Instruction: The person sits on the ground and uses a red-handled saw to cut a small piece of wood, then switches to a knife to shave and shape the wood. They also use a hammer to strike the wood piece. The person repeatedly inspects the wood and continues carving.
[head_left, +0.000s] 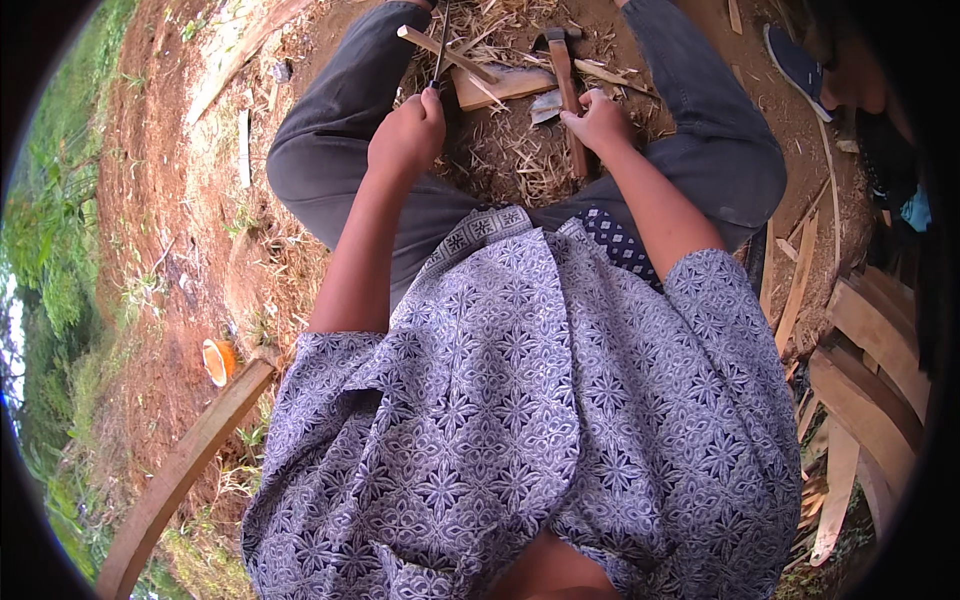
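My left hand [408, 132] is closed round the dark handle of a thin-bladed tool [441, 58], whose narrow metal blade points away from me; its exact kind is unclear. Between my legs lies a hammer [563, 72] with a wooden handle and dark head. Curled fingers of my right hand [603, 122] overlap the handle's side; what they pinch, if anything, is hidden. A small grey piece [546, 107] lies left of the handle. Beyond my hands a flat wood block [510, 86] rests on the ground, and a wooden stick [425, 43] slants near the blade.
Wood shavings [520, 160] cover the ground between my bent legs. Curved wooden planks [868, 390] are piled at the right. At far right a person's foot wears a dark shoe [795, 68]. On the left are a wooden beam [185, 480] and an orange bowl-like object [220, 361].
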